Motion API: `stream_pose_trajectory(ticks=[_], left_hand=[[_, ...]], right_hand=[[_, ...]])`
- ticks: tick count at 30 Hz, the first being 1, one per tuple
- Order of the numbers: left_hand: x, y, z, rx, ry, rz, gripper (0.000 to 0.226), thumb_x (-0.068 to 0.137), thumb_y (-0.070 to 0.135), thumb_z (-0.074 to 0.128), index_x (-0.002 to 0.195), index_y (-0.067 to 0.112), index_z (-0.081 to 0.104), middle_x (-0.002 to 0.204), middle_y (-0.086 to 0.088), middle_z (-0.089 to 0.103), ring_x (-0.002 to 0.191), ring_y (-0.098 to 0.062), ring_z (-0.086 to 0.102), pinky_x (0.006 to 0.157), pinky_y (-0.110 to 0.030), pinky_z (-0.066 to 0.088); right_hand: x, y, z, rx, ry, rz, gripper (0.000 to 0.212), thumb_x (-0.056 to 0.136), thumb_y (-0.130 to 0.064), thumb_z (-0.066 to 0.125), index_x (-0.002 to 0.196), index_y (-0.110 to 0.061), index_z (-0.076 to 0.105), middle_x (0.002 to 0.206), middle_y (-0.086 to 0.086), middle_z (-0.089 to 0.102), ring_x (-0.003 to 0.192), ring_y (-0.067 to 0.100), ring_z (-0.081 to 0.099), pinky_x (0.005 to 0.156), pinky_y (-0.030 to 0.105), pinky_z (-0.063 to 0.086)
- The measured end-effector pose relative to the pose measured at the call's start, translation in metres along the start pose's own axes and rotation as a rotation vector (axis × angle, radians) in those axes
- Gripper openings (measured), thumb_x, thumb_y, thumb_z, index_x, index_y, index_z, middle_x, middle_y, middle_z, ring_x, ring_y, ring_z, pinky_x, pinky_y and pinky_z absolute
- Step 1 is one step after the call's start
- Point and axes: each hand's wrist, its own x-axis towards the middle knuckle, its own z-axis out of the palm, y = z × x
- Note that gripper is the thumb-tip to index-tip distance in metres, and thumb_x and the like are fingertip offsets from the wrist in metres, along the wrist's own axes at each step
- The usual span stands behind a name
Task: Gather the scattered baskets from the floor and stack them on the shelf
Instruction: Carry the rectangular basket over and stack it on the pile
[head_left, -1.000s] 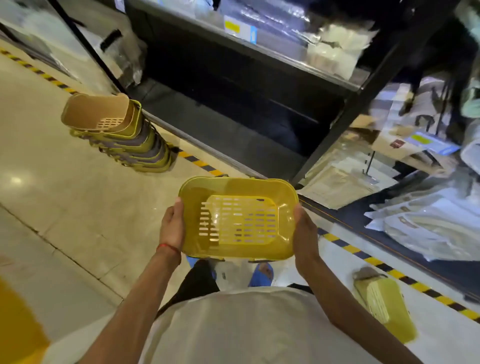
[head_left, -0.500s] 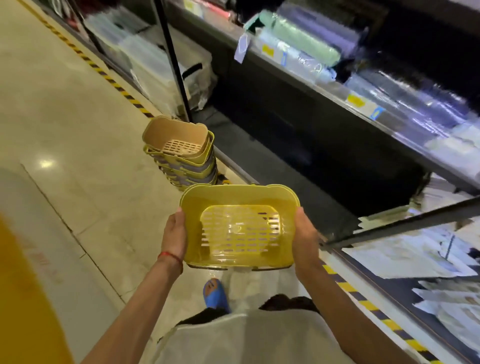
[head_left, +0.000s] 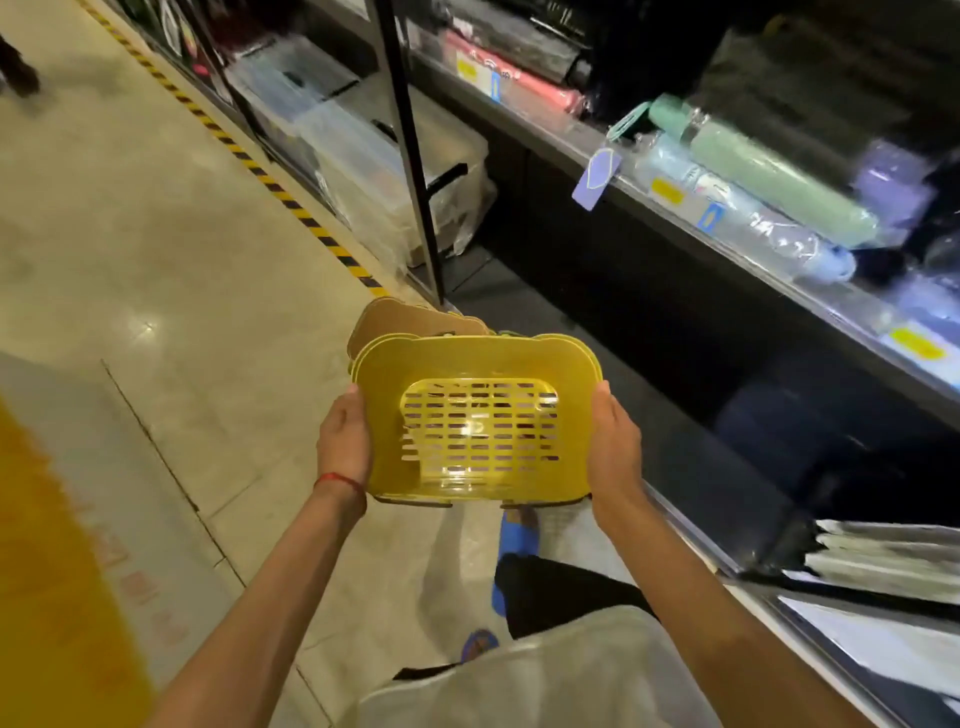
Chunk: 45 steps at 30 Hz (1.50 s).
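A yellow plastic basket (head_left: 478, 415) with a slotted bottom is held level in front of the person, the left hand (head_left: 344, 436) clasping its left wall and the right hand (head_left: 613, 444) clasping its right wall; a red thread circles the left wrist. Below the basket lie pale glossy floor tiles (head_left: 156, 249) and a foot in a blue sandal (head_left: 519, 535). Just beyond the basket's far rim, a tan basket (head_left: 410, 319) shows. Past that, black-and-yellow hazard tape (head_left: 260, 171) runs along the base of a dark shelf unit (head_left: 675, 332). Its upper shelf holds wrapped folding umbrellas (head_left: 769, 176) behind yellow price labels (head_left: 667, 191), their writing too blurred to read.
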Motion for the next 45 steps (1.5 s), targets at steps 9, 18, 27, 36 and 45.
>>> stream_pose_trajectory(ticks=[9,18,27,36,45], left_hand=[[0.121,0.057,0.008,0.024,0.053,-0.068,0.040,0.099,0.053,0.045,0.105,0.021,0.069,0.113,-0.007,0.070,0.107,-0.029,0.065,0.099,-0.049,0.051],[0.251,0.080,0.008,0.068,-0.083,-0.153,0.046,0.101,0.052,0.042,0.121,0.018,0.065,0.116,-0.005,0.065,0.105,-0.027,0.061,0.101,-0.043,0.048],[0.344,0.076,0.020,0.108,-0.211,-0.261,0.050,0.101,0.049,0.044,0.133,0.014,0.061,0.117,-0.001,0.061,0.107,-0.021,0.057,0.094,-0.031,0.043],[0.372,0.037,0.030,-0.039,-0.293,-0.482,0.028,0.100,0.040,0.052,0.107,0.018,0.066,0.105,-0.001,0.068,0.088,-0.020,0.064,0.082,-0.038,0.053],[0.401,-0.021,0.042,0.093,-0.135,-0.359,0.021,0.089,0.015,0.071,0.108,0.007,0.073,0.098,-0.006,0.072,0.089,-0.021,0.066,0.088,-0.040,0.056]], right_hand=[[0.090,-0.041,0.085,-0.063,-0.077,0.117,0.042,0.107,-0.049,0.037,0.102,-0.022,0.070,0.094,0.003,0.075,0.086,0.017,0.072,0.068,0.029,0.054],[0.129,-0.039,0.183,-0.021,0.056,0.248,0.044,0.109,-0.047,0.035,0.125,-0.020,0.065,0.111,0.006,0.074,0.098,0.024,0.072,0.079,0.037,0.060],[0.161,-0.028,0.252,0.153,0.229,0.272,0.044,0.110,-0.035,0.038,0.114,-0.004,0.070,0.094,0.006,0.075,0.076,0.007,0.073,0.064,0.024,0.059],[0.192,0.003,0.260,0.292,0.227,0.376,0.036,0.109,-0.027,0.041,0.121,-0.001,0.063,0.100,0.014,0.068,0.074,0.013,0.068,0.051,0.016,0.055],[0.230,0.076,0.263,-0.033,0.335,0.335,0.025,0.103,-0.033,0.056,0.089,-0.018,0.071,0.095,0.005,0.070,0.092,0.022,0.065,0.087,0.037,0.054]])
